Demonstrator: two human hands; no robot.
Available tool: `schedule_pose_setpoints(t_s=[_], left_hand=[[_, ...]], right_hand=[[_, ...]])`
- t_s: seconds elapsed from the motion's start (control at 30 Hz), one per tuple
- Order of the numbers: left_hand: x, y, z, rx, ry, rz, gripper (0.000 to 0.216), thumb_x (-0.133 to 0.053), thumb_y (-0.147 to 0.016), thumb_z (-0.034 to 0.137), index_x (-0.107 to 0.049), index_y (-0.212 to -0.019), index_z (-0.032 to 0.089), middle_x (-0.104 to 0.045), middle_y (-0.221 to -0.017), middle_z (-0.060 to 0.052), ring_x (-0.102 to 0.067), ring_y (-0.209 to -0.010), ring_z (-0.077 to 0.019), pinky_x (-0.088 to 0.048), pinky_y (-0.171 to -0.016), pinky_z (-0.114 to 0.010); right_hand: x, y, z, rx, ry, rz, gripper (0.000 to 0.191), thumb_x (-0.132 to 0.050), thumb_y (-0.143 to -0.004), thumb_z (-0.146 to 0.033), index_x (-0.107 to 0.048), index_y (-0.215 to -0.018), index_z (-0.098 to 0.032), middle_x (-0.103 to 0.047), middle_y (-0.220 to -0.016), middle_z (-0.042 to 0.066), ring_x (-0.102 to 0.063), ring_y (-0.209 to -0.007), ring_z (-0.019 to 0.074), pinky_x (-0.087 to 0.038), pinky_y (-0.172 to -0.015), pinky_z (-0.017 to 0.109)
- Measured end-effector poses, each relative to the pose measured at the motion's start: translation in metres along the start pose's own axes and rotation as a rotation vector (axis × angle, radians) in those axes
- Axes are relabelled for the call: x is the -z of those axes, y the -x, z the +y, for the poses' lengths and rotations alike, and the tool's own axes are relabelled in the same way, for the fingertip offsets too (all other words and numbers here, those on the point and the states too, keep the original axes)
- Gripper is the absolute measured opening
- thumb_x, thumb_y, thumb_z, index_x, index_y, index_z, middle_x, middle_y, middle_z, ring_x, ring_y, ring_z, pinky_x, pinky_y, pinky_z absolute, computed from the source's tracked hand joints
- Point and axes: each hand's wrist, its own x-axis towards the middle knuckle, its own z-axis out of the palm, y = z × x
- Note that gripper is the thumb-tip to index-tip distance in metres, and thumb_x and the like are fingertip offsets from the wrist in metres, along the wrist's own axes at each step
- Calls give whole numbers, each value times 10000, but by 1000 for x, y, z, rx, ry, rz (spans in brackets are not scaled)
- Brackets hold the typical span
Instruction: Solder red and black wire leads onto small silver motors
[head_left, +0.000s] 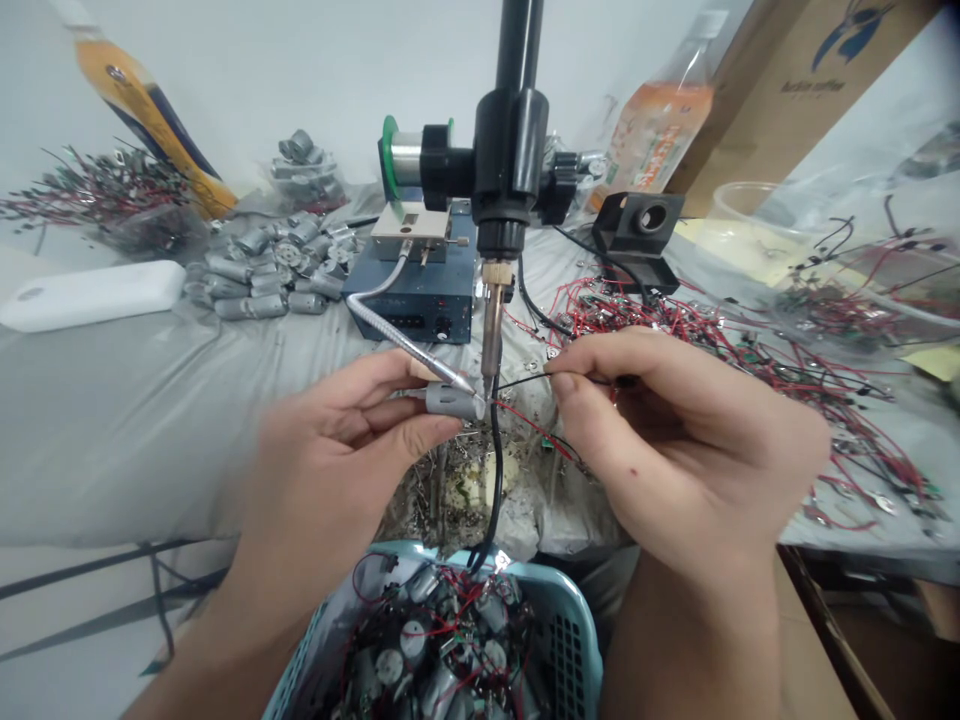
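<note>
My left hand (352,440) is closed around a small silver electric motor (450,400), its end turned to the right. Right at that end sits the tip of an upright soldering iron (491,345), beside the nozzle of a bent metal solder feed tube (420,345). Between thumb and forefinger my right hand (660,430) pinches a thin black wire (525,380), which reaches left to the motor's end. Just below it a red wire (532,425) runs from the same spot toward my right palm. The exact contact at the tip is too small to tell.
A blue basket (589,610) of wired motors stands below the table edge. Loose motors (262,270) are heaped at the left, red and black wires (675,330) at the right. Behind are a blue control box (412,300), a solder spool (407,152) and an orange drink bottle (660,130).
</note>
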Motion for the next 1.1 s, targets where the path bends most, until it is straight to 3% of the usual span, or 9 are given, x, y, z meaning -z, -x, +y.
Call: schedule_pose_setpoints(t_s=[0.33, 0.63, 1.1], left_hand=[[1, 1, -1, 29, -10, 20, 323, -1039, -923, 253, -953, -1200, 395, -943, -1189, 47, -921, -1096, -216, -746, -967, -226], [2, 0, 0, 35, 19, 41, 361, -1057, -905, 250, -952, -1216, 400, -943, -1204, 46, -924, -1079, -210, -752, -972, -229], [0, -5, -2, -36, 29, 8, 320, -1023, -954, 218, -939, -1220, 374, -930, -1239, 42, -904, -1173, -204, -740, -1060, -257]], right_hand=[[-1, -2, -2, -2, -64, -27, 204, -740, -1010, -48, -801, -1013, -243, -683, -812, -78, -551, -647, 48, -528, -653, 226], [-1, -1, -1, 8, -25, -18, 211, -752, -1003, -56, -815, -997, -257, -685, -801, -44, -538, -633, 97, -551, -638, 288], [-2, -4, -3, 8, -9, -4, 193, -744, -991, -58, -816, -970, -236, -714, -794, -59, -557, -651, 76, -503, -637, 256]])
